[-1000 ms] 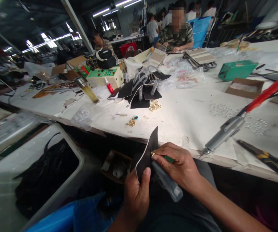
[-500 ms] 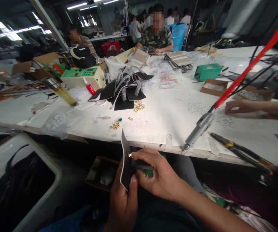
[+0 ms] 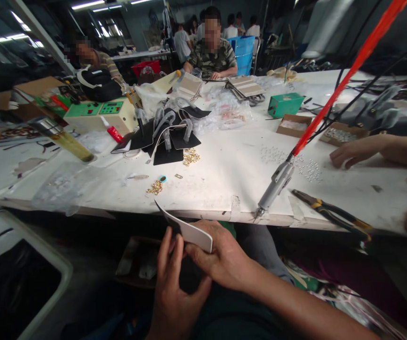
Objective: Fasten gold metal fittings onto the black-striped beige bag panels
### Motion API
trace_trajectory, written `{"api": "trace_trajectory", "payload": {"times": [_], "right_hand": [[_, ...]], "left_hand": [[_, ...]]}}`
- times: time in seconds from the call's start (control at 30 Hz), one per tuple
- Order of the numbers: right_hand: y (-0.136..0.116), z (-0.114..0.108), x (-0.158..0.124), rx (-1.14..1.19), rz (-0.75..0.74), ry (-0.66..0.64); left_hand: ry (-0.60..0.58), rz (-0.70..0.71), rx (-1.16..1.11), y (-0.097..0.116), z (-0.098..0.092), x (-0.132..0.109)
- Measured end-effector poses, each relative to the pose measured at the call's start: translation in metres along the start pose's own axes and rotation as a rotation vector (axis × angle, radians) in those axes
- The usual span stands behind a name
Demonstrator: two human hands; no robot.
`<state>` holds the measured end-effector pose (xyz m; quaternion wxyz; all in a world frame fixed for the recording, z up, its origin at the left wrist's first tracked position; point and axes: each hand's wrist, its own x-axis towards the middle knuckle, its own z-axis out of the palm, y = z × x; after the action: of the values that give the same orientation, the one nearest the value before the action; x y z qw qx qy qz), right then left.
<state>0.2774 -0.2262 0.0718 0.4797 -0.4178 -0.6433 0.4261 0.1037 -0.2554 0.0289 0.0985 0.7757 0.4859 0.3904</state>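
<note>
Right hand point(image 3: 223, 257) pinching thin panel point(image 3: 194, 233) just in front of surface point(image 3: 221, 174); left hand point(image 3: 175, 288) sitting in front of surface too, thumb spread from fingers. Apparently repositioning step; next move seemingly calling for steady two-handed hold.

right hand point(image 3: 226, 257): pinching flap point(image 3: 192, 234) in front of table point(image 3: 221, 170) | left hand point(image 3: 178, 288): fingers at flap | screwdriver point(image 3: 276, 185), pliers point(image 3: 331, 212): on table, near edge
</note>
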Motion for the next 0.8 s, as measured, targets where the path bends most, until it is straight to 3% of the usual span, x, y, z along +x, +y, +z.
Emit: {"api": "trace_trajectory", "payload": {"times": [0.13, 0.27, 0.43, 0.53, 0.63, 0.7, 0.8], "right_hand": [[0.01, -0.016, 0.006, 0.237, 0.214, -0.055], [0.026, -0.029, 0.015, 0.383, 0.505, -0.113], [0.042, -0.04, 0.028, 0.406, 0.625, -0.094], [0.04, -0.048, 0.029, 0.351, 0.618, -0.136], [0.033, -0.054, 0.025, 0.295, 0.554, -0.19], [0.029, -0.057, 0.021, 0.226, 0.452, -0.213], [0.025, -0.06, 0.018, 0.032, 0.151, -0.224]], "left_hand": [[-0.016, -0.068, -0.107, -0.007, -0.006, 0.022], [0.023, -0.16, -0.217, -0.027, 0.002, 0.055], [-0.063, -0.469, -0.588, -0.052, 0.024, 0.083], [-0.158, -0.572, -0.766, -0.054, 0.024, 0.091], [-0.242, -0.536, -0.722, -0.047, 0.011, 0.093], [-0.281, -0.44, -0.638, -0.041, 0.001, 0.091], [-0.28, -0.163, -0.539, -0.036, -0.011, 0.087]]}}
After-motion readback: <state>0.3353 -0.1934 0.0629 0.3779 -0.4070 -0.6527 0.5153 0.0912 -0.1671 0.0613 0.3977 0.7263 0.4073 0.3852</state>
